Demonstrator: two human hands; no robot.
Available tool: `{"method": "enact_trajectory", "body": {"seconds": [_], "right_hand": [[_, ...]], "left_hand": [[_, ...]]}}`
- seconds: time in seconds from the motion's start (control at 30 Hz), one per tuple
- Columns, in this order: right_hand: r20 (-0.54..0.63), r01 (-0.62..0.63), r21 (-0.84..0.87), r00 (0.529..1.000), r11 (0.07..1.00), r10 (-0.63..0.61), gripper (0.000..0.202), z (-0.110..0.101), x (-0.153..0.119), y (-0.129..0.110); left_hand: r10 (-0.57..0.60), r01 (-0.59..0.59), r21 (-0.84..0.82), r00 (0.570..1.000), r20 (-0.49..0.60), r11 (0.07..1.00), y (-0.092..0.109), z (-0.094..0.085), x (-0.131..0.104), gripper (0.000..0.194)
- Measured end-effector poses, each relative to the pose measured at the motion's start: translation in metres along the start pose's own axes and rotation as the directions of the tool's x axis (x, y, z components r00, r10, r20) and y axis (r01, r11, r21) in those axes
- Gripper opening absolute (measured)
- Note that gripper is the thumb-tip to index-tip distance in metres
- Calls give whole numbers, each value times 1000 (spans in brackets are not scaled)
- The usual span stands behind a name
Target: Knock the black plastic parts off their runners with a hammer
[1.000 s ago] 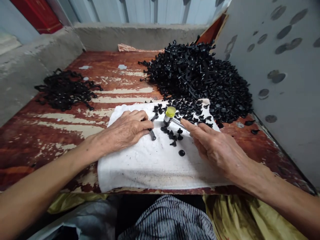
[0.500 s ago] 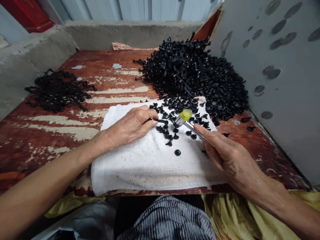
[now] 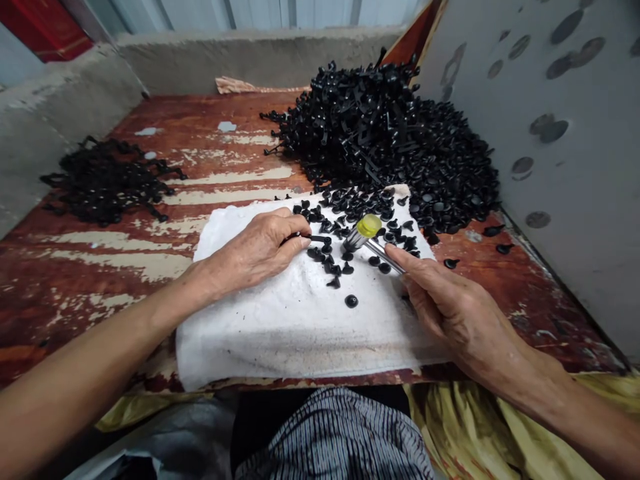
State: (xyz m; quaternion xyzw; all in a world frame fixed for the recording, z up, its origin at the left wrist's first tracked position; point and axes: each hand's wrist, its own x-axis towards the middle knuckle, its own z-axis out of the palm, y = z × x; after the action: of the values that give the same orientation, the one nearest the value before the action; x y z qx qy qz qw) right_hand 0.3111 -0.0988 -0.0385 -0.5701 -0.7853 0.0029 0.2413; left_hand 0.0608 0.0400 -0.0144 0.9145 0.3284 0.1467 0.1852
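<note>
Between thumb and fingers, my left hand (image 3: 265,247) pinches a black plastic strip (image 3: 320,239) over the white cloth (image 3: 295,333). My right hand (image 3: 450,300) is closed round the metal handle of a small hammer (image 3: 369,227) with a translucent yellow face. The hammer's head is just right of the strip's end, low over the cloth, and I cannot tell whether it touches anything. Several loose black plastic pieces (image 3: 333,283), disc-shaped with a stem, lie around the hammer head. One black disc piece (image 3: 351,301) sits apart, nearer the cloth's front.
A tall heap of black plastic parts (image 3: 360,127) stands at the back right, against a spotted grey panel (image 3: 540,167). A smaller pile of black strips (image 3: 107,180) lies at the left on the worn red-brown table (image 3: 210,147). A concrete ledge (image 3: 260,60) runs behind.
The whole view has shifted slightly. Both hands keep nearly the same place over the cloth, with the strip and the hammer still held.
</note>
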Motion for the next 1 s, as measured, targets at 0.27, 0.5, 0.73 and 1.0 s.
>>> {"method": "enact_trajectory", "body": {"seconds": [0.27, 0.5, 0.73, 1.0], "right_hand": [[2, -17, 2, 1000, 1000, 17, 47, 2, -3, 1], [4, -16, 24, 1000, 1000, 16, 47, 4, -3, 2], [18, -7, 9, 1000, 1000, 7, 47, 2, -3, 1], [-36, 24, 72, 999, 997, -21, 46, -9, 6, -13]], "left_hand": [[9, -8, 42, 1000, -11, 999, 2, 1, 1, 22], [20, -20, 53, 1000, -13, 998, 2, 2, 0, 21], [24, -21, 78, 999, -35, 997, 3, 3, 1, 21], [41, -33, 105, 996, -79, 994, 5, 6, 1, 20]]}}
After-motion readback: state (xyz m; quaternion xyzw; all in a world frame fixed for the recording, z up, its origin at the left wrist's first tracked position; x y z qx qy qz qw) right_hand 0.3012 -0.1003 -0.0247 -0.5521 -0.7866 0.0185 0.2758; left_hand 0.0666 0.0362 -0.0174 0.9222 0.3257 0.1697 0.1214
